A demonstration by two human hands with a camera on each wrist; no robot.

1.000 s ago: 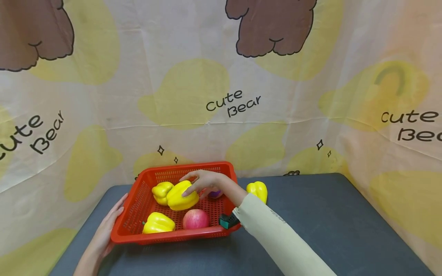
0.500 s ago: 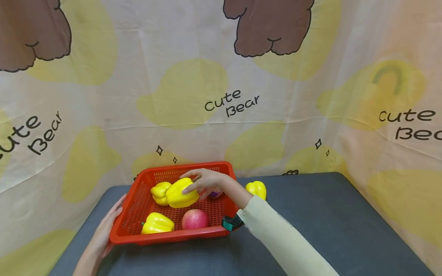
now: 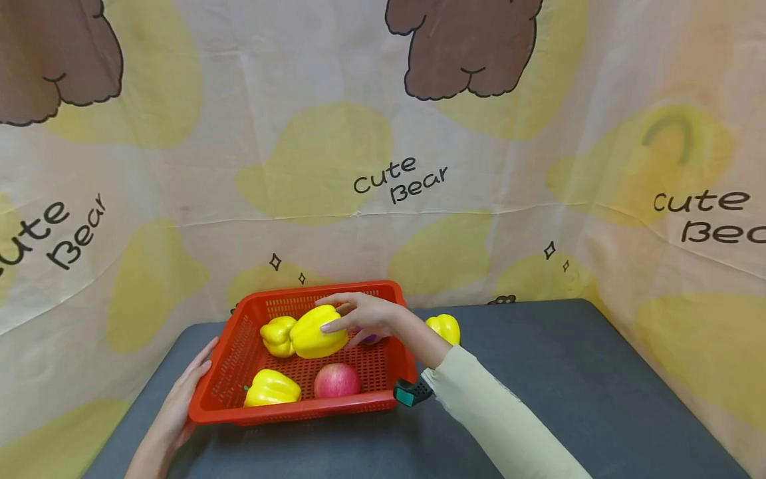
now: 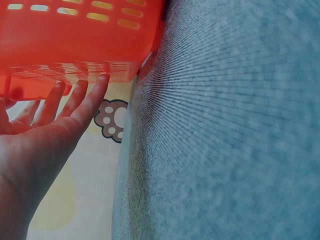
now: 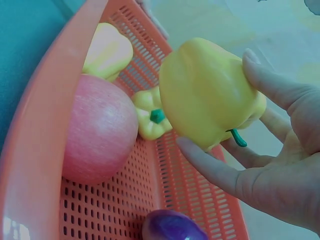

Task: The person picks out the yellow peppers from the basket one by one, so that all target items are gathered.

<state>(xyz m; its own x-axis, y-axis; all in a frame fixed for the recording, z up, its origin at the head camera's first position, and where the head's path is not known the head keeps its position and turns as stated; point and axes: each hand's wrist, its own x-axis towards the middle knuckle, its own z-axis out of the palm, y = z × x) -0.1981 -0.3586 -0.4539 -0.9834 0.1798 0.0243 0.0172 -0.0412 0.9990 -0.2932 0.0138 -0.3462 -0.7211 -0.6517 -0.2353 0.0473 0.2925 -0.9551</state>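
Observation:
My right hand (image 3: 368, 316) pinches a yellow bell pepper (image 3: 312, 332) between thumb and fingers over the red basket (image 3: 299, 412). In the right wrist view, that pepper's green stem (image 5: 238, 138) points toward the palm. Two more yellow bell peppers, one at the back (image 3: 277, 336) and one at the front left (image 3: 272, 388), lie in the basket. Near them is a pinkish-red apple (image 3: 338, 380). A smooth purple, rounded thing (image 5: 172, 226) is cut off by the frame. My left hand (image 3: 179, 402) touches the basket's left side with its fingers extended.
Right of the basket, another yellow bell pepper (image 3: 444, 327) lies on the dark grey table (image 3: 538, 372), partly behind the right arm. A printed cloth (image 3: 311, 159) hangs behind and along the sides. A black device (image 3: 413, 394) is strapped to the right wrist.
My right hand has lifted the held yellow bell pepper slightly and moved it a little to the right. The left hand stays at the basket's side.

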